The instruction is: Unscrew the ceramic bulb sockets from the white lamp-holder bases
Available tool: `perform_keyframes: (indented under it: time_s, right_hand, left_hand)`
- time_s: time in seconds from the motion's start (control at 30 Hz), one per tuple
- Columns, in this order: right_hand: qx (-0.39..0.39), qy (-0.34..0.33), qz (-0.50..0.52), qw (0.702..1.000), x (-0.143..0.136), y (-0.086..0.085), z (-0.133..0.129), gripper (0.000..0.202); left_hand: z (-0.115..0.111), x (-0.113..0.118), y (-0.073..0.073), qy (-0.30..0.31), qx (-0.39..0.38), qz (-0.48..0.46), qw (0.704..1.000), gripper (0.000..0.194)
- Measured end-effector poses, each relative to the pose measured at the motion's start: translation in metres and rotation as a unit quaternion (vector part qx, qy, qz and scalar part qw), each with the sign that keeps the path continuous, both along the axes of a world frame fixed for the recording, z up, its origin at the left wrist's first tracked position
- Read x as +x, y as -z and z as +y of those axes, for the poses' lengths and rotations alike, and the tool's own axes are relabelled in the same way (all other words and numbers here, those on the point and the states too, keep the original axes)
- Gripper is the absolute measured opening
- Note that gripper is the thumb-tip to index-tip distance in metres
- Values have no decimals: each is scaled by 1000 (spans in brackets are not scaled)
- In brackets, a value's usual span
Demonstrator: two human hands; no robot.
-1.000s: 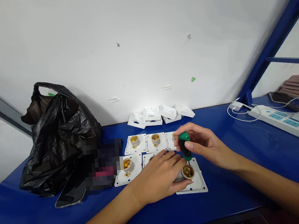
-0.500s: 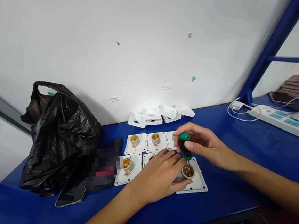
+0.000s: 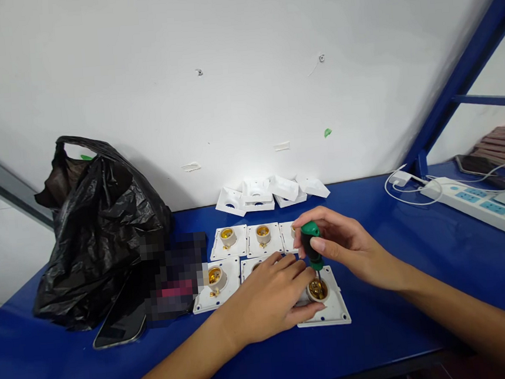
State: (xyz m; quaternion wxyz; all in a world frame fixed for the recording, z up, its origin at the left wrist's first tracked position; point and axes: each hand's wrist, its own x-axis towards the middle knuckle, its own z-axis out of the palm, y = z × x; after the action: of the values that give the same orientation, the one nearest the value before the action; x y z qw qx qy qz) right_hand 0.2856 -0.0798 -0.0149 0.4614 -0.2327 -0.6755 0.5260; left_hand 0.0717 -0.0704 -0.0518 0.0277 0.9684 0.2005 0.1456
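Note:
My right hand (image 3: 339, 245) grips a screwdriver (image 3: 311, 249) with a green and black handle, held nearly upright. Its tip goes down into the brass inside of a lamp socket (image 3: 318, 290), which stands on a square white base plate (image 3: 336, 312). From the left, the thumb and fingers of my left hand (image 3: 271, 300) close round that socket and steady it on the table. Behind my hands, more white plates with brass-lined sockets lie in rows, such as a far-left socket (image 3: 228, 237) and a nearer socket (image 3: 216, 278). My left hand partly covers one of them.
White square covers (image 3: 257, 192) are heaped against the wall. At left on the blue table (image 3: 393, 330) stand a black plastic bag (image 3: 106, 237) and a phone (image 3: 120, 322) beside a blurred dark item. A white power strip (image 3: 484, 204) with cables lies at right.
Almost nothing differs. My right hand and the screwdriver have shifted very slightly, with the tip still in the same socket, and my left hand stays in place.

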Motion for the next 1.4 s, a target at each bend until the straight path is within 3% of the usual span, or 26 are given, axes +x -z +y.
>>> perform_keyframes:
  time_s: [1.4]
  right_hand:
    - [-6,-33,6,999,-3,4,-3,26]
  left_hand:
    - [-2,-1,-2,-4,10,7,1000,28]
